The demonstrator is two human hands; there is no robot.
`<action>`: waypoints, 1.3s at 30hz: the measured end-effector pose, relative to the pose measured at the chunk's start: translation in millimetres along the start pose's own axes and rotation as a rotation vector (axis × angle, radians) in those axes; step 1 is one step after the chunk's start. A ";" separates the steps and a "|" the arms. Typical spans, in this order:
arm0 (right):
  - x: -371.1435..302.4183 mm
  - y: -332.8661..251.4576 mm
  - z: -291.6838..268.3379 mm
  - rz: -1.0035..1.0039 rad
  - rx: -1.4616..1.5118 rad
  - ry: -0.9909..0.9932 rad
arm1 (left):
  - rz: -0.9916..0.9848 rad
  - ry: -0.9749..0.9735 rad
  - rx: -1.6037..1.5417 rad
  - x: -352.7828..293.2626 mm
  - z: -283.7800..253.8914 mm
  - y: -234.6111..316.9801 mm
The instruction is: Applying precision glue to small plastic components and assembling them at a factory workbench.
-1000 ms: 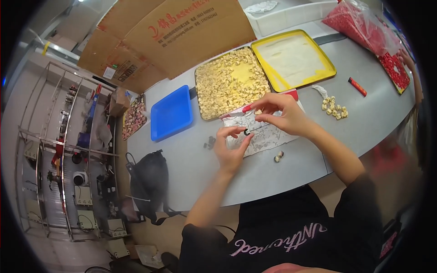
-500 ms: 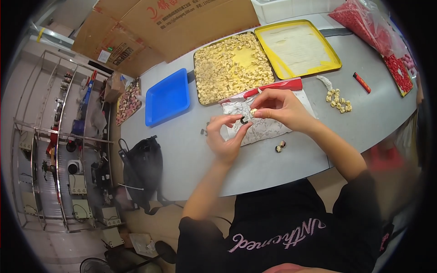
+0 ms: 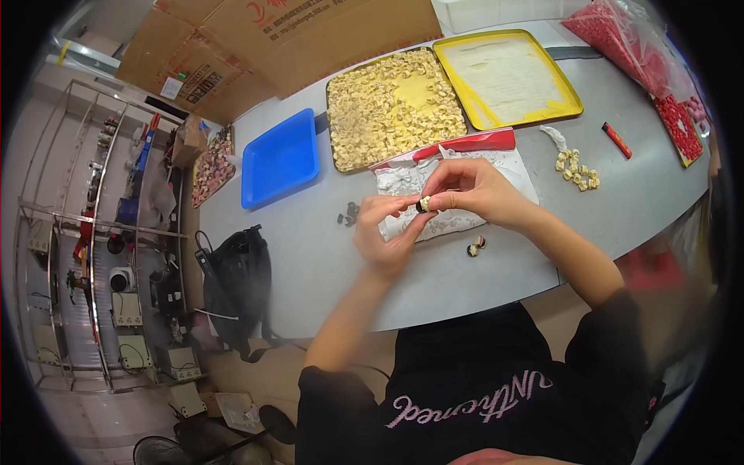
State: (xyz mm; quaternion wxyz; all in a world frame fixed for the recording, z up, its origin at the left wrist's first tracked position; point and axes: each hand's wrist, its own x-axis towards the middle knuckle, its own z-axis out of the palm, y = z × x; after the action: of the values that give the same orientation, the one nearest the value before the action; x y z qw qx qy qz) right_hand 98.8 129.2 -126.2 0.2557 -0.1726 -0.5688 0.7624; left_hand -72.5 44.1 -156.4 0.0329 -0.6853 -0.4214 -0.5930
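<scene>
Between the fingertips of my left hand (image 3: 384, 230) is a small black curved piece (image 3: 419, 208). The thumb and fingers of my right hand (image 3: 479, 191) pinch a small cream-coloured piece (image 3: 426, 201). The two pieces touch, one against the other; fingers partly cover both. Below my hands lies a white sheet (image 3: 508, 167) with a red edge, strewn with grey-white bits. Several loose black pieces (image 3: 350, 214) lie left of it. A pair of black-and-cream pieces (image 3: 476, 246) sits nearer to me. Several cream pieces (image 3: 575, 169) are grouped on the right beside a white crumpled strip (image 3: 553, 138).
Behind the sheet stands a yellow tray (image 3: 417, 97) full of cream pieces, next to another yellow tray (image 3: 508, 81). A blue tray (image 3: 279, 159) is at left, a red marker (image 3: 617, 141) at right. A cardboard box (image 3: 310, 46), a bag of red pieces (image 3: 608, 39) and a black bag (image 3: 236, 283) edge the table.
My hands have closed together, and the cream piece now meets the black one where a gap showed before. The whole view has shifted slightly.
</scene>
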 end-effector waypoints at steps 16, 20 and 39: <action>-0.4 13.1 0.6 0.002 0.176 -0.051 | 0.021 0.018 0.018 -0.1 2.5 3.4; -0.3 12.4 2.2 -0.008 0.203 -0.052 | 0.014 0.016 0.010 -0.7 1.7 4.7; -9.8 -2.2 3.0 0.036 0.328 -0.380 | 0.227 -0.024 -0.094 -8.3 2.0 26.9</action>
State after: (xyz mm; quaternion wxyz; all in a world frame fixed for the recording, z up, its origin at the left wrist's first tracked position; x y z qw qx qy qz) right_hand 105.5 121.6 -123.5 0.1552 0.0077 -0.4722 0.8677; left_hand -53.9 23.4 -151.7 0.0626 -0.7363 -0.3131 -0.5965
